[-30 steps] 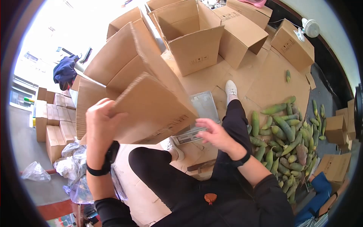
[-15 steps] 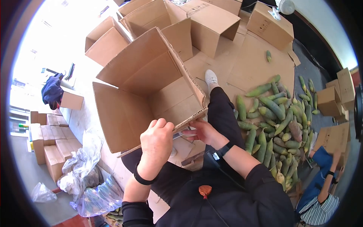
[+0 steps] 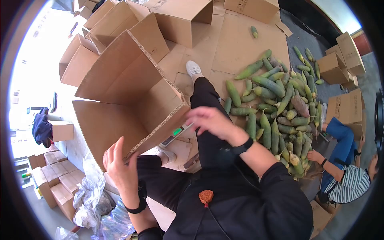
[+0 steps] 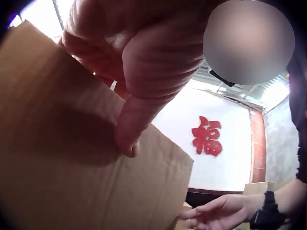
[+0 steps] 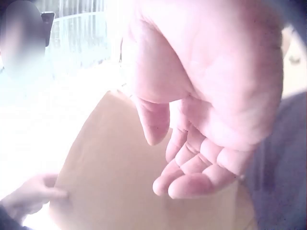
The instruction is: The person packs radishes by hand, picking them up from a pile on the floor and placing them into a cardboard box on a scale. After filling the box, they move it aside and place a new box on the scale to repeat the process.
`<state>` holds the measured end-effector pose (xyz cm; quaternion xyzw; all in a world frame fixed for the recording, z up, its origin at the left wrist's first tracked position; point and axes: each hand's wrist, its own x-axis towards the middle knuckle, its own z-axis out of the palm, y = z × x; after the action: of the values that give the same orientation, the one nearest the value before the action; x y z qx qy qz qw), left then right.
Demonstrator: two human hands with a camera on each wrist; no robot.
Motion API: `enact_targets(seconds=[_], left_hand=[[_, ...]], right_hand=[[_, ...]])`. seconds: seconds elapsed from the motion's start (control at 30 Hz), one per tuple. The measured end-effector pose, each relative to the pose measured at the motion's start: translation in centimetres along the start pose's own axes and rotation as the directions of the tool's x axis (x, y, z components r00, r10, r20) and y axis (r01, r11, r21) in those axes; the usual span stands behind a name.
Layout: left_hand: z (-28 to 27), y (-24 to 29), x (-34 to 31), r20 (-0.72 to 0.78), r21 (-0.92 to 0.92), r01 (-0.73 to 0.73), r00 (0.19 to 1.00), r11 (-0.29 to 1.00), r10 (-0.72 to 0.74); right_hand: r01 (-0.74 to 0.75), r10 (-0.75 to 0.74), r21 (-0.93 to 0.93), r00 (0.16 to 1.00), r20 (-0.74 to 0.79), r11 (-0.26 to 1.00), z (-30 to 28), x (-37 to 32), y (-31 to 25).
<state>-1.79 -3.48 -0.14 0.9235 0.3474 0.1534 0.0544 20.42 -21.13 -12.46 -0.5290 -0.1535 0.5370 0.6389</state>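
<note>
An open cardboard box (image 3: pixel 116 68) stands tilted, its empty inside facing the head camera. My left hand (image 3: pixel 122 168) grips the rim at its near corner; in the left wrist view the thumb of the left hand (image 4: pixel 148 62) lies on the box wall (image 4: pixel 72 153), with the other fingers behind the edge. Beside the right end of the near wall is my right hand (image 3: pixel 212 122), fingers loosely bent and holding nothing. The right wrist view shows the right hand (image 5: pixel 206 96) in front of the cardboard (image 5: pixel 115 163); whether it touches is unclear.
Green radish-like vegetables (image 3: pixel 276 92) lie heaped at right, near a seated person in a striped top (image 3: pixel 350 184). More open boxes (image 3: pixel 174 20) stand beyond. Plastic bags (image 3: pixel 92 192) and small stacked cartons (image 3: pixel 60 176) are at left. A scale with a lit green display (image 3: pixel 177 131) is partly hidden.
The box has turned so its opening faces the head camera. My left hand has shifted along the rim to the near corner; my right hand has drawn back from beneath the rim. The head view has swung right.
</note>
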Motion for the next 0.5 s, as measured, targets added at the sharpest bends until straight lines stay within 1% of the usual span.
enact_targets(seconds=[0.03, 0.07, 0.1, 0.13, 0.17, 0.2, 0.23, 0.3, 0.33, 0.4, 0.43, 0.5], left_hand=[[-0.1, -0.7, -0.5, -0.026, 0.055, 0.003, 1.0, 0.999, -0.001], [-0.2, -1.0, -1.0, -0.062, 0.063, 0.02, 0.998, 0.998, -0.016], [0.0, -1.9, -1.6, -0.051, 0.063, 0.017, 0.999, 0.998, -0.014], [0.4, -3.2, -2.1, -0.033, 0.081, 0.0, 0.999, 0.997, 0.002], [0.8, -4.1, -2.6, -0.015, 0.099, -0.018, 1.0, 0.995, 0.019], [0.8, -3.6, -2.5, -0.049, 0.043, -0.029, 0.998, 0.999, 0.031], [0.7, -3.1, -2.3, -0.042, 0.041, -0.03, 0.999, 0.999, 0.031], [0.4, -2.3, -2.2, -0.025, 0.004, -0.017, 1.0, 1.0, 0.017], [0.4, -2.3, -2.3, -0.018, 0.002, -0.021, 1.0, 1.0, 0.021], [0.5, -2.1, -2.2, -0.03, -0.029, -0.059, 0.998, 0.998, 0.059], [0.4, -1.9, -2.2, -0.024, -0.031, -0.065, 0.998, 0.997, 0.064], [0.2, -1.5, -2.7, 0.013, -0.093, 0.047, 0.999, 0.995, -0.046]], right_hand=[[0.051, -0.048, 0.038, 0.995, -0.082, 0.998, -1.5, -0.8, -1.3], [0.109, -0.103, 0.021, 0.977, -0.185, 0.994, -2.9, -1.8, -2.5], [0.147, -0.144, -0.011, 0.953, -0.267, 0.989, -5.2, -2.3, -2.8], [0.163, -0.155, -0.008, 0.917, -0.369, 0.987, -7.0, -3.0, -3.0], [0.149, -0.157, -0.056, 0.865, -0.477, 0.987, -9.2, -3.4, -2.3], [0.079, -0.133, -0.121, 0.821, -0.555, 0.99, -10.7, -4.2, -2.1], [0.026, -0.117, -0.158, 0.794, -0.597, 0.987, -12.6, -4.8, -1.0], [-0.151, -0.031, -0.208, 0.734, -0.678, 0.966, -15.6, -6.0, 2.1], [-0.156, -0.026, -0.203, 0.73, -0.682, 0.967, -16.6, -6.6, 3.7], [-0.333, 0.135, -0.132, 0.668, -0.732, 0.933, -18.2, -8.1, 7.1], [-0.335, 0.139, -0.126, 0.663, -0.736, 0.934, -19.4, -8.8, 9.5], [-0.448, 0.247, -0.045, 0.571, -0.783, 0.893, -21.6, -10.3, 14.6]])
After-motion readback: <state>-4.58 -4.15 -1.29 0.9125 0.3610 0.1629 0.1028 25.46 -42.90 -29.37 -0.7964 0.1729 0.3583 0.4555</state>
